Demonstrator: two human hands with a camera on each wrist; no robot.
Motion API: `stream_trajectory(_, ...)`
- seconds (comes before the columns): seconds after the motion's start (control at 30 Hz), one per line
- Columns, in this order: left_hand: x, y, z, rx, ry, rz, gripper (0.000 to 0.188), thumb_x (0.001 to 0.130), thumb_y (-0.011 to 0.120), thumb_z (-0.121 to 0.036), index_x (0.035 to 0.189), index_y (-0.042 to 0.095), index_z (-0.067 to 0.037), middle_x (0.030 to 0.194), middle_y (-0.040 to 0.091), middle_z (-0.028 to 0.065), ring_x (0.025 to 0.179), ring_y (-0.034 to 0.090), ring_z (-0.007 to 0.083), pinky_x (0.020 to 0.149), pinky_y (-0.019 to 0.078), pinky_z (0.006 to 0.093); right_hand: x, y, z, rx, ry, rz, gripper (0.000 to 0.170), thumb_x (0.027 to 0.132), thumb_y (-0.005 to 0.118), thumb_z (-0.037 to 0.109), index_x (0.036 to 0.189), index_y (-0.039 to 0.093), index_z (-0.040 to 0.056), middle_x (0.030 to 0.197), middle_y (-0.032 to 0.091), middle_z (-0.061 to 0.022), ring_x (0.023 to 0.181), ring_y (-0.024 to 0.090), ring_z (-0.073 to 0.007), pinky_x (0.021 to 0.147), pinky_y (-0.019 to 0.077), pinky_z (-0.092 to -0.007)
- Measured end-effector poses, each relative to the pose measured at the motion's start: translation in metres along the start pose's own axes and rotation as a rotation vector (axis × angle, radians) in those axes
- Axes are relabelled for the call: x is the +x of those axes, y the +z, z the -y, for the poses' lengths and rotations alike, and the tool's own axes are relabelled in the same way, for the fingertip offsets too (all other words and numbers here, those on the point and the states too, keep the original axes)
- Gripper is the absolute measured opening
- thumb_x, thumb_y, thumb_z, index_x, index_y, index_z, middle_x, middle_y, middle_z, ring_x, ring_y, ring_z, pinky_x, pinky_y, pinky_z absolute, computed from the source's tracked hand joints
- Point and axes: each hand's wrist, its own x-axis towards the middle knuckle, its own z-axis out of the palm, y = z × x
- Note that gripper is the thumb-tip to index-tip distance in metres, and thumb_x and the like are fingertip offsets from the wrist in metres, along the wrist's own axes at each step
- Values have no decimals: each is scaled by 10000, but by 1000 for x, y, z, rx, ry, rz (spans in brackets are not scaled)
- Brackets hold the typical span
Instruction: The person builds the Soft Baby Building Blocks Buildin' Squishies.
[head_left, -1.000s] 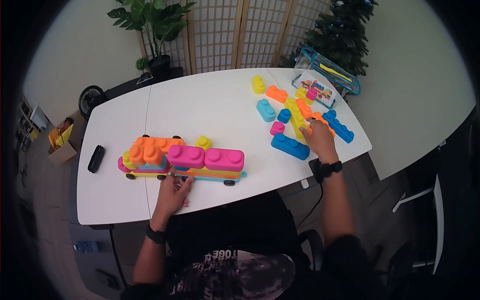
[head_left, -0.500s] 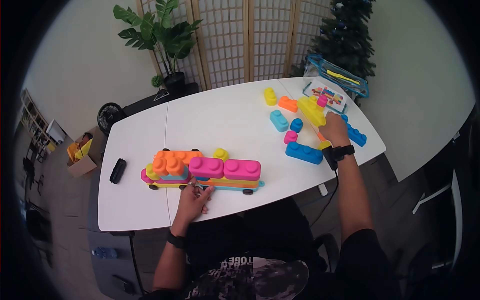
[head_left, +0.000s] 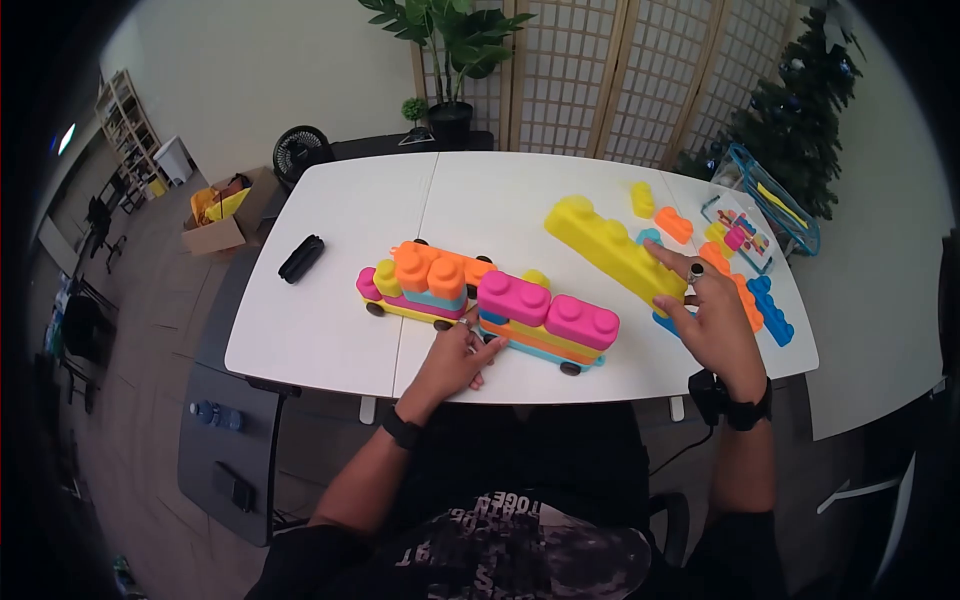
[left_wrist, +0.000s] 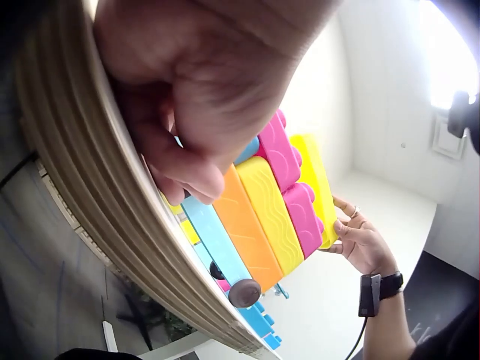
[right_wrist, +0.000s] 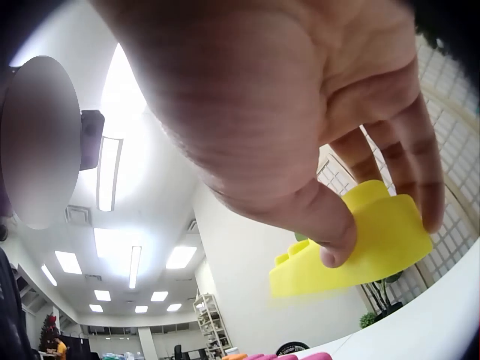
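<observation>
A long yellow building block (head_left: 605, 245) is held above the table by my right hand (head_left: 722, 325). Thumb and fingers pinch its near end, as the right wrist view also shows. At the table's front edge, my left hand (head_left: 452, 362) grips the near-left end of a toy wagon (head_left: 560, 342) with a light blue base, orange and yellow layers and two pink blocks (head_left: 584, 320) on top. Part of that grip is hidden behind the hand in the left wrist view. Just left of the wagon stands a toy vehicle (head_left: 420, 303) on wheels, stacked with orange, light blue, pink and yellow pieces.
Loose blocks lie at the right, among them a blue block (head_left: 770, 310), an orange block (head_left: 674, 226) and a yellow block (head_left: 642, 199). Behind them are a picture card (head_left: 738, 228) and a clear bag (head_left: 765, 195). A black case (head_left: 301, 259) lies at the left.
My right hand has picked up the long yellow block from the loose pieces and brought it leftward toward the wagon. My left hand stays at the wagon, while the head view has swung left.
</observation>
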Motion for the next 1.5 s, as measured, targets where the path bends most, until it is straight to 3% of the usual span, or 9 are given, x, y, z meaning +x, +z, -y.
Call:
stream_trajectory(0.43,2,0,-2,-37,-19,12,838,1037,751,-228,1625,244,85,729,631,24,478,583,86,427,465,242,36,86,-99,-208,210,-26,681,859,851,180,1480,587,82,1193,645,-237,1184,642,-427,1035,518,-469)
stream_trajectory(0.63,8,3,17,-76,-31,-39,578,1027,758,-186,1462,441,22,735,624,32,480,567,79,385,435,239,63,141,-113,-305,330,58,635,865,855,212,1411,597,13,1279,627,-248,1187,641,-437,991,557,-495)
stream_trajectory(0.83,5,2,7,-81,-30,-46,670,1034,744,-182,1560,372,-1,728,621,38,464,573,96,394,455,248,29,93,-105,-199,294,-123,534,894,810,230,1357,625,38,1326,595,-236,1201,638,-425,1000,562,-503)
stream_trajectory(0.93,7,10,17,-86,-60,-27,737,1037,738,-180,1612,323,23,721,617,40,468,577,99,405,467,252,-5,43,-215,-275,190,-476,399,905,747,137,1287,661,60,1226,671,-198,1192,645,-396,1002,540,-458)
stream_trajectory(0.97,8,1,18,-77,-52,-35,741,1040,735,-179,1613,315,32,720,615,41,467,577,100,406,468,253,-9,-5,-221,-197,430,-236,387,877,737,94,1258,678,61,1220,679,-203,1170,651,-396,943,564,-470)
stream_trajectory(1.0,12,-12,15,-87,-30,-41,740,1043,733,-187,1598,313,62,726,612,44,472,588,106,416,477,258,4,16,-253,-415,230,-455,366,861,731,77,1224,692,55,1202,696,-180,1156,662,-375,852,591,-506)
stream_trajectory(1.1,3,-1,12,-44,16,-24,622,1057,699,-158,1528,372,82,738,628,59,471,609,120,407,479,265,-82,-25,-393,-1024,500,-308,556,909,748,150,1436,572,133,1335,621,-131,1204,639,-352,977,559,-547)
stream_trajectory(1.37,2,2,2,-84,-30,-30,601,1060,705,-187,1511,401,67,728,622,47,469,590,101,410,460,254,-94,-47,-369,-680,638,-216,628,881,764,40,1441,541,215,1298,597,-151,1175,615,-427,966,566,-564)
stream_trajectory(1.5,3,0,6,-44,-70,-29,604,1076,687,-214,1538,388,35,760,624,20,468,556,72,417,444,234,-72,-55,-300,-564,451,-536,560,933,722,19,1450,546,143,1258,597,-208,1135,619,-473,956,544,-549)
